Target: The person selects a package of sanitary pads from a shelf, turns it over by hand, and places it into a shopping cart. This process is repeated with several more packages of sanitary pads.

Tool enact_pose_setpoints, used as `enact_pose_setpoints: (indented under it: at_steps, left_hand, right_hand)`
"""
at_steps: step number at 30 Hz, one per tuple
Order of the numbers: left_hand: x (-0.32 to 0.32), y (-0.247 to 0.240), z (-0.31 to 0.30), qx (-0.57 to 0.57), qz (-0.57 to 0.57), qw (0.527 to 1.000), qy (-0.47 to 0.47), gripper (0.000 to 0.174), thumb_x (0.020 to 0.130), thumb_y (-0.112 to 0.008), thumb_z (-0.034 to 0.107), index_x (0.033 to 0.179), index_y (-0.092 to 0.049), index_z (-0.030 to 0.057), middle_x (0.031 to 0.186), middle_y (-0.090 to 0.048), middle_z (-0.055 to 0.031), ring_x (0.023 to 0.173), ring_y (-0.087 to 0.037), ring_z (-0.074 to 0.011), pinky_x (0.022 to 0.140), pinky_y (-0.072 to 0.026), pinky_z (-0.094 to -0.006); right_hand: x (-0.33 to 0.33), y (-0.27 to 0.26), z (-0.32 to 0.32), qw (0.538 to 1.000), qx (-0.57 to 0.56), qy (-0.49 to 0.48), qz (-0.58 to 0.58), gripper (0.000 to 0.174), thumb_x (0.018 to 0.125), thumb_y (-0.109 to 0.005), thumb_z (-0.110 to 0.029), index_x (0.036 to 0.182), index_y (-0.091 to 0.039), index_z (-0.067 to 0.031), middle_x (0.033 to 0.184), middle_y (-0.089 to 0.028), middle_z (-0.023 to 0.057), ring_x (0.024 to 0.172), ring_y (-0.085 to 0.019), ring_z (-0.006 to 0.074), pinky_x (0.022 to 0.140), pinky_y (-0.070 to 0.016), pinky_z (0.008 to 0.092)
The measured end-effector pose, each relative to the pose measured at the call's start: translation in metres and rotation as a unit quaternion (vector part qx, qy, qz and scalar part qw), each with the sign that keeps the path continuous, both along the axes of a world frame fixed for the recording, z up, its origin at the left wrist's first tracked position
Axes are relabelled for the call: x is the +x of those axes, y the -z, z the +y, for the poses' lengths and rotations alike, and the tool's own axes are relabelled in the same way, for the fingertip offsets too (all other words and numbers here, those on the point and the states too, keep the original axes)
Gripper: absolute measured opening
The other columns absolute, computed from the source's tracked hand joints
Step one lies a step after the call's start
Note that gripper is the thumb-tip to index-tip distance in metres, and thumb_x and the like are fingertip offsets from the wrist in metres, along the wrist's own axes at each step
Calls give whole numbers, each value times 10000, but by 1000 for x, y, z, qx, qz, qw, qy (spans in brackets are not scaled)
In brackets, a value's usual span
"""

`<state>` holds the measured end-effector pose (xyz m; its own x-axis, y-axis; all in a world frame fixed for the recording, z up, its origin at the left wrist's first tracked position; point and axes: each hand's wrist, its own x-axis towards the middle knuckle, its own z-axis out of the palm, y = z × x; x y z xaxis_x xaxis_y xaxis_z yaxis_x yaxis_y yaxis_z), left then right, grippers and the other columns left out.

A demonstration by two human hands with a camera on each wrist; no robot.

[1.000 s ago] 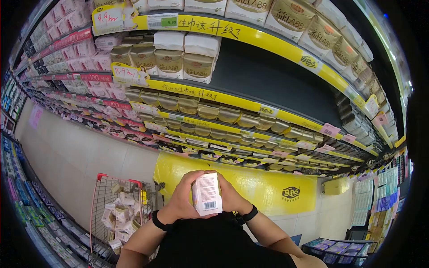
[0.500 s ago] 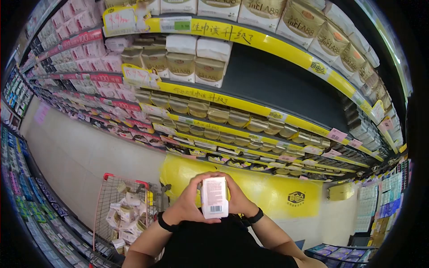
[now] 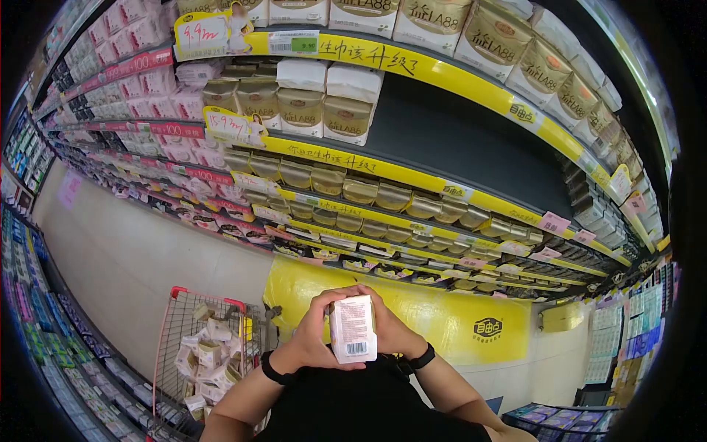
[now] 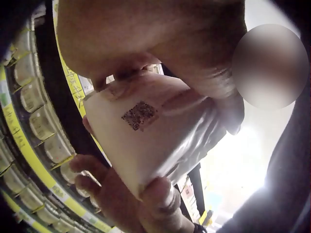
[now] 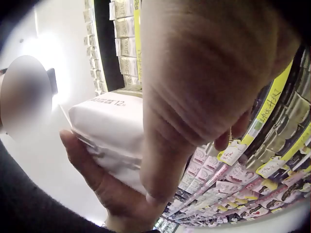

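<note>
Both hands hold one pack of sanitary pads (image 3: 353, 329) in front of the chest. Its pale face, with printed lines and a barcode, is turned up toward the head. On the pack's left side my left hand (image 3: 311, 337) grips it, thumb along the lower edge. My right hand (image 3: 392, 333) grips the opposite side. In the left wrist view a QR code (image 4: 140, 115) shows on another pale face, between the two hands. The right wrist view shows the soft white wrapping of the pack (image 5: 109, 116), partly hidden behind my right hand.
A shopping cart (image 3: 243, 303) with several similar packs stands at the left. Ahead rise shelves with yellow price strips (image 3: 412, 62) and gold-and-white packs (image 3: 346, 118). A yellow floor mat (image 3: 442, 317) lies below them. More stocked shelves (image 3: 44, 353) line the left side.
The head view has swung slightly left, so shelves and cart sit further right. The pack has shifted a little right and down in the view, still held by both hands.
</note>
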<state>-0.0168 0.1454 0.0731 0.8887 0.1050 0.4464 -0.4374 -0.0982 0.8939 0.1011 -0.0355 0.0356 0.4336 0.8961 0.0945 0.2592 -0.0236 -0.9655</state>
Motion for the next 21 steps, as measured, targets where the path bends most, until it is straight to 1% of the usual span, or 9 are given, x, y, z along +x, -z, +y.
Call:
enact_pose_setpoints:
  at_steps: [2, 5, 8, 11, 14, 17, 21]
  left_hand:
    - [-1, -3, 2, -2, 1, 1000, 7, 1199, 548, -1043, 342, 1460, -320, 55, 1444, -489, -213, 1386, -488, -354, 1180, -366, -458]
    - [-4, -4, 4, -19, 27, 999, 23, 1231, 538, -1044, 340, 1484, -311, 55, 1459, -480, -198, 1394, -477, -334, 1187, -356, -447]
    - [-8, -2, 6, 4, 62, 998, 23, 1236, 537, -1041, 330, 1497, -314, 53, 1472, -472, -185, 1396, -471, -317, 1187, -356, -439]
    - [-11, 2, 4, -9, 63, 998, 16, 1206, 544, -1035, 318, 1487, -333, 50, 1473, -475, -183, 1391, -474, -312, 1183, -360, -434]
    - [-12, 4, 3, -14, 61, 998, 6, 1196, 546, -1034, 315, 1484, -339, 51, 1467, -487, -187, 1388, -481, -315, 1178, -367, -436]
    - [-12, 4, 3, 3, 57, 998, -8, 1205, 514, -1053, 304, 1461, -353, 48, 1451, -508, -186, 1359, -513, -298, 1156, -395, -432]
    - [-13, 6, 3, -1, 54, 998, -13, 1181, 524, -1051, 288, 1456, -366, 50, 1452, -511, -183, 1361, -514, -295, 1156, -397, -431]
  right_hand:
    - [0, 6, -2, 1000, -12, 7, 1, 1138, 674, -959, -268, 1566, -284, -60, 1532, -451, 210, 1421, -481, 365, 1163, -413, 448]
    - [2, 4, -2, 999, -17, 5, -28, 1117, 659, -963, -266, 1549, -320, -59, 1528, -450, 219, 1412, -487, 382, 1156, -422, 448]
    - [0, -1, -5, 999, -26, 12, -37, 1050, 701, -962, -262, 1530, -349, -64, 1473, -530, 147, 1367, -538, 284, 1133, -427, 412]
    - [0, -1, -5, 998, -32, 14, -60, 1094, 655, -961, -279, 1535, -348, -64, 1496, -486, 222, 1375, -522, 399, 1133, -448, 452]
    - [0, -3, -4, 997, -41, 14, -59, 1077, 658, -957, -285, 1528, -362, -62, 1480, -505, 223, 1365, -532, 398, 1129, -451, 450]
    - [-1, -7, -2, 998, -42, 15, -49, 1070, 657, -955, -284, 1524, -369, -59, 1472, -512, 225, 1363, -533, 399, 1127, -451, 450]
    - [0, -2, -1, 998, -34, 8, -50, 1062, 662, -949, -282, 1525, -370, -59, 1466, -518, 229, 1366, -531, 400, 1124, -450, 450]
